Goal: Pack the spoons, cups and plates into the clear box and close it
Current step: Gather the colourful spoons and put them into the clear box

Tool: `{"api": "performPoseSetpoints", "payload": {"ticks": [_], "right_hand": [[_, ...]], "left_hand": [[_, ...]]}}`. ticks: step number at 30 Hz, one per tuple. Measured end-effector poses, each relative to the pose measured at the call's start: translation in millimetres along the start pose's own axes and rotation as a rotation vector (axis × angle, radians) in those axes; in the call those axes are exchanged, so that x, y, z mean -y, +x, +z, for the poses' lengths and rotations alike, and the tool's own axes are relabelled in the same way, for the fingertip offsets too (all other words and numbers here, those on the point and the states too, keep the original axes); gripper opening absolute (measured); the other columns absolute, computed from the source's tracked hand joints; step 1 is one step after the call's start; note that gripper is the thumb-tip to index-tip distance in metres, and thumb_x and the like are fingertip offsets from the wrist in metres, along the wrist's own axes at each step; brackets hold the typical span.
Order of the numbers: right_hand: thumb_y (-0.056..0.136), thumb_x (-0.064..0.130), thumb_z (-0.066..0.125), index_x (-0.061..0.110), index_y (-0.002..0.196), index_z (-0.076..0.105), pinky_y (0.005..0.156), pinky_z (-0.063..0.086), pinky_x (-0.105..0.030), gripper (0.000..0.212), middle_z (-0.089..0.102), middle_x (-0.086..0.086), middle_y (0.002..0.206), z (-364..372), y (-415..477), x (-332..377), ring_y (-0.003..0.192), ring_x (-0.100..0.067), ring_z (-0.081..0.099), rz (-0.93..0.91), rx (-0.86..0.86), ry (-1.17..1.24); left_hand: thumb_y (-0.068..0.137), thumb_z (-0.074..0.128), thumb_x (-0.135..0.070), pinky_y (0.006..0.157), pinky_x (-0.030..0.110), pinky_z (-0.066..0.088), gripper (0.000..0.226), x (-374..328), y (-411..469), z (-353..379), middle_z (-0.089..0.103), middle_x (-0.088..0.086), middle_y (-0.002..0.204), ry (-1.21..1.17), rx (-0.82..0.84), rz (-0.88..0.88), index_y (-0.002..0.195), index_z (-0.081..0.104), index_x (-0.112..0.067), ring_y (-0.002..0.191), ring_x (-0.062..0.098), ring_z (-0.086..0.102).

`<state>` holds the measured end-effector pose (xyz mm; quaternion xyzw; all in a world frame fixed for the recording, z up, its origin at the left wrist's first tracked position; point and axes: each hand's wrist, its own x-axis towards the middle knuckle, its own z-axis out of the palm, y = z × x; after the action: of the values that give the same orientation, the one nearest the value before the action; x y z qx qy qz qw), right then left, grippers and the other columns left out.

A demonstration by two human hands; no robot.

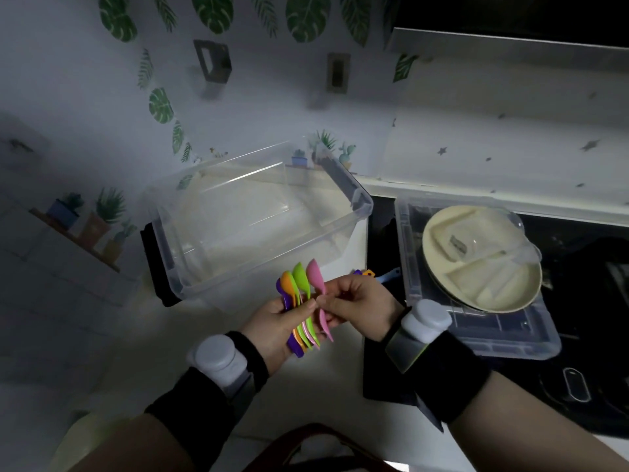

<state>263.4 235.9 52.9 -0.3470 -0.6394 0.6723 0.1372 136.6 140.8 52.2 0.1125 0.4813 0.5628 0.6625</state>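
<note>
My left hand (277,323) grips a fanned stack of plastic spoons (295,291) in purple, orange and green, just in front of the clear box. My right hand (357,306) pinches a pink spoon (317,277) at its neck, right beside that stack. The clear box (190,264) stands open on the white counter, nothing inside it. Its clear lid (520,338) lies flat to the right on the dark hob. On the lid rest beige divided plates (483,284), with clear cups (520,243) lying on them. More spoons (377,274) lie behind my right hand.
A black latch (155,264) hangs on the box's left end. The white counter (211,332) runs under my hands; a dark hob (578,386) fills the right. A leaf-patterned wall (238,107) stands behind. Something dark red (316,444) sits at the bottom edge.
</note>
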Motion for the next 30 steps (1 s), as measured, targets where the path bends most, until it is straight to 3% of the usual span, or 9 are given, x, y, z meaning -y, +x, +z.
{"api": "performPoseSetpoints", "payload": {"ticks": [3, 6, 10, 16, 18, 21, 25, 27, 30], "right_hand": [[0.085, 0.012, 0.066, 0.017, 0.069, 0.067, 0.048, 0.044, -0.013, 0.017, 0.066, 0.004, 0.054, 1, -3, -2, 0.047, -0.004, 0.059, 0.030, -0.003, 0.017], [0.084, 0.008, 0.065, 0.015, 0.072, 0.067, 0.047, 0.039, -0.008, 0.015, 0.064, 0.011, 0.048, 4, -4, -4, 0.045, 0.002, 0.057, 0.081, 0.009, 0.082], [0.080, 0.009, 0.070, 0.012, 0.077, 0.070, 0.054, 0.043, -0.017, 0.004, 0.066, 0.007, 0.051, 6, 4, -5, 0.047, -0.003, 0.058, 0.164, 0.048, 0.183], [0.082, 0.018, 0.069, 0.022, 0.069, 0.071, 0.053, 0.044, -0.016, 0.013, 0.063, 0.004, 0.059, -1, 16, 6, 0.050, -0.002, 0.052, 0.173, 0.119, 0.025], [0.080, 0.026, 0.071, 0.023, 0.071, 0.071, 0.062, 0.049, -0.027, 0.009, 0.063, -0.004, 0.069, -17, 24, 8, 0.060, -0.013, 0.055, 0.117, 0.009, -0.132], [0.085, 0.030, 0.063, 0.018, 0.103, 0.067, 0.080, 0.050, -0.030, 0.022, 0.065, -0.002, 0.091, -51, 44, 10, 0.086, -0.023, 0.065, 0.101, -0.144, -0.707], [0.088, 0.028, 0.054, 0.020, 0.125, 0.056, 0.093, 0.043, -0.024, 0.038, 0.057, -0.004, 0.126, -64, 65, -7, 0.112, -0.023, 0.058, 0.224, 0.032, -1.163], [0.084, 0.028, 0.059, 0.020, 0.121, 0.059, 0.093, 0.041, -0.023, 0.038, 0.058, -0.005, 0.126, -57, 73, -19, 0.114, -0.024, 0.057, 0.192, 0.099, -1.249], [0.077, 0.033, 0.068, 0.017, 0.118, 0.060, 0.092, 0.046, -0.035, 0.044, 0.060, -0.009, 0.122, -45, 82, -25, 0.113, -0.030, 0.056, 0.189, 0.217, -1.359]], "left_hand": [[0.093, 0.043, -0.001, 0.064, 0.035, 0.060, 0.023, 1, -3, -3, 0.073, 0.017, 0.082, 0.020, 0.006, -0.014, 0.107, 0.061, 0.003, 0.070, 0.026, 0.073], [0.092, 0.045, 0.000, 0.061, 0.034, 0.059, 0.025, 0, -7, -4, 0.069, 0.023, 0.088, 0.067, 0.025, -0.044, 0.112, 0.058, 0.005, 0.070, 0.026, 0.073], [0.090, 0.046, 0.005, 0.055, 0.031, 0.059, 0.019, -5, -10, -4, 0.073, 0.014, 0.069, 0.127, 0.022, -0.055, 0.100, 0.061, 0.001, 0.061, 0.021, 0.072], [0.087, 0.051, 0.006, 0.057, 0.031, 0.059, 0.013, -10, -11, -7, 0.069, 0.007, 0.058, 0.159, -0.069, -0.009, 0.086, 0.062, 0.000, 0.055, 0.020, 0.069], [0.088, 0.050, 0.006, 0.058, 0.029, 0.059, 0.013, -11, -12, -8, 0.071, 0.008, 0.061, 0.092, -0.096, -0.001, 0.089, 0.062, 0.002, 0.059, 0.020, 0.071], [0.089, 0.050, 0.004, 0.062, 0.027, 0.060, 0.012, -12, -15, -11, 0.075, 0.009, 0.071, 0.044, -0.102, 0.002, 0.094, 0.061, 0.003, 0.065, 0.020, 0.073], [0.088, 0.053, 0.001, 0.069, 0.028, 0.060, 0.012, -11, -19, -16, 0.077, 0.009, 0.082, 0.027, -0.114, -0.008, 0.095, 0.062, 0.000, 0.076, 0.021, 0.074], [0.088, 0.054, -0.001, 0.071, 0.029, 0.060, 0.013, -11, -21, -20, 0.077, 0.008, 0.084, 0.047, -0.124, -0.008, 0.097, 0.063, -0.002, 0.079, 0.021, 0.074], [0.088, 0.054, -0.001, 0.070, 0.029, 0.060, 0.013, -10, -24, -22, 0.077, 0.007, 0.085, 0.068, -0.138, -0.009, 0.097, 0.064, -0.003, 0.079, 0.020, 0.074]]}}
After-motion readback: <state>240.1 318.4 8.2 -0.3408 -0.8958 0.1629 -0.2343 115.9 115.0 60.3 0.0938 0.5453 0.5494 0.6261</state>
